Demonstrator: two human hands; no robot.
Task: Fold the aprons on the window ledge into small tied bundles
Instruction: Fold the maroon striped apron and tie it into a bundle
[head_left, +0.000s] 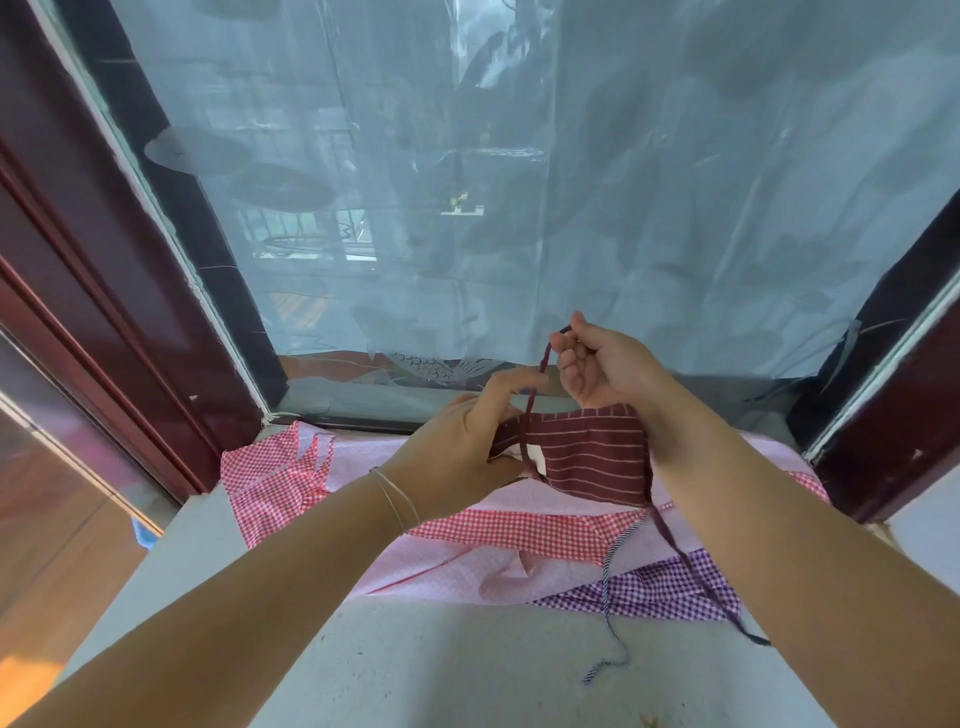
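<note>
A folded maroon apron with thin white stripes (592, 457) is held up above the window ledge (457, 670). My left hand (462, 441) grips the folded apron at its left end. My right hand (602, 364) is raised behind it and pinches the apron's maroon tie string (535, 400), which runs taut down to the fold. A second maroon string (696, 577) hangs from the apron's right side onto the ledge. Beneath lie a pink apron with red gingham trim (498, 535) and a purple gingham apron (654, 587).
A blue-and-white twisted cord (608, 597) trails over the grey ledge toward me. The film-covered window pane (519, 182) stands right behind the aprons, with dark red frames on the left (104, 260) and right (904, 415).
</note>
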